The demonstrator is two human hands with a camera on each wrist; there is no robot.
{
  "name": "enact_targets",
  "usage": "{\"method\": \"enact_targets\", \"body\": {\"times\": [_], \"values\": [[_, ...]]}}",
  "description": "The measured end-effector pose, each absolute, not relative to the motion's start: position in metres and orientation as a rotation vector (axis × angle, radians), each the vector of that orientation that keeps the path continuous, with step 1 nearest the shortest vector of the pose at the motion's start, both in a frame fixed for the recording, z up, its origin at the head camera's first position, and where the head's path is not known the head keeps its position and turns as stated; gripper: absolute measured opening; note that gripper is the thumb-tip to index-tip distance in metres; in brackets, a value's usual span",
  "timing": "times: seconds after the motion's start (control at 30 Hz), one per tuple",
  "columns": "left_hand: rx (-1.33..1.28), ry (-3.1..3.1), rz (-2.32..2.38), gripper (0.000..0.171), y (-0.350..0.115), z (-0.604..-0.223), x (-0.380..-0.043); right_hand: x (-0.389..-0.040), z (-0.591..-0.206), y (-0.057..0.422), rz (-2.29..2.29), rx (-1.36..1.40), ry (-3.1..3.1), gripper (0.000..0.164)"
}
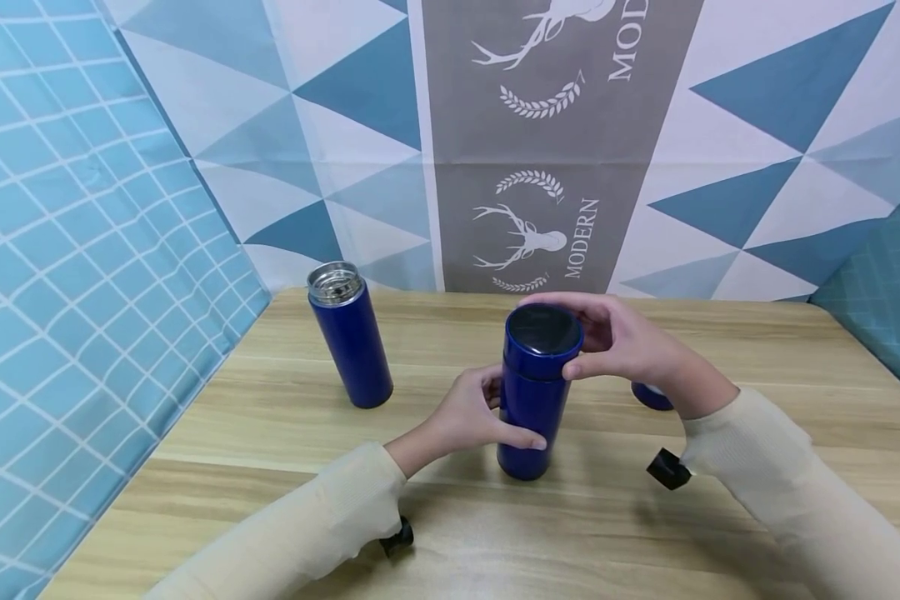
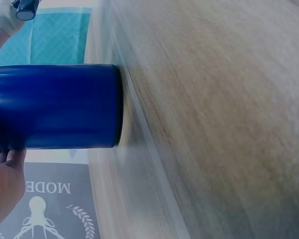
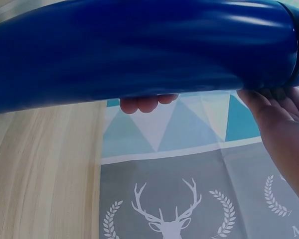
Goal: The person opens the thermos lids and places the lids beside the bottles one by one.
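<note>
In the middle of the head view stands a blue thermos (image 1: pixel 531 421), upright and capped with a blue lid that has a glossy black top (image 1: pixel 546 328). My left hand (image 1: pixel 471 418) grips its body from the left, thumb across the front. Up at the lid, my right hand (image 1: pixel 617 335) holds on from the right, thumb at the near side and fingers behind. The right wrist view shows the seam between lid and thermos body (image 3: pixel 149 50), with left fingertips (image 3: pixel 145 103) below it. In the left wrist view the thermos base (image 2: pixel 107 107) is close to the table.
A second blue thermos (image 1: pixel 352 346) stands uncapped at the left, its steel mouth showing. Partly hidden behind my right wrist lies a small blue round piece (image 1: pixel 652 397), white inside. The wooden table (image 1: pixel 270 467) meets a patterned cloth backdrop (image 1: pixel 360 200) at its far edge.
</note>
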State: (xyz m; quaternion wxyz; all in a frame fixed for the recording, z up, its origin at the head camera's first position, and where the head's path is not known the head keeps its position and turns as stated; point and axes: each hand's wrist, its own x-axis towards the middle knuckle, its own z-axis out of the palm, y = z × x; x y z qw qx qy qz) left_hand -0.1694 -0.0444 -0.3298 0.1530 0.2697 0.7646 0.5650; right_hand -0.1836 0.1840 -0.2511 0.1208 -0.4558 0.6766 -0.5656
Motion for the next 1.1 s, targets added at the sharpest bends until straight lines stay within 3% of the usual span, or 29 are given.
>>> {"method": "enact_targets", "body": {"times": [0.4, 0.6, 0.77, 0.9, 1.1], "values": [[0.771, 2.217, 1.614, 0.064, -0.043, -0.330, -0.170, -0.196, -0.249, 0.187, -1.618, -1.385, 1.781, 0.064], [0.797, 2.202, 1.626, 0.064, -0.044, -0.332, -0.169, -0.183, -0.246, 0.184, -1.582, -1.406, 1.877, 0.080], [0.805, 2.194, 1.634, 0.064, -0.044, -0.332, -0.169, -0.153, -0.251, 0.173, -1.687, -1.132, 2.358, 0.089], [0.797, 2.197, 1.648, 0.064, -0.044, -0.332, -0.170, -0.134, -0.256, 0.159, -1.856, -0.845, 2.528, 0.082], [0.780, 2.194, 1.648, 0.065, -0.043, -0.332, -0.170, -0.127, -0.258, 0.149, -1.970, -0.788, 2.544, 0.069]]}}
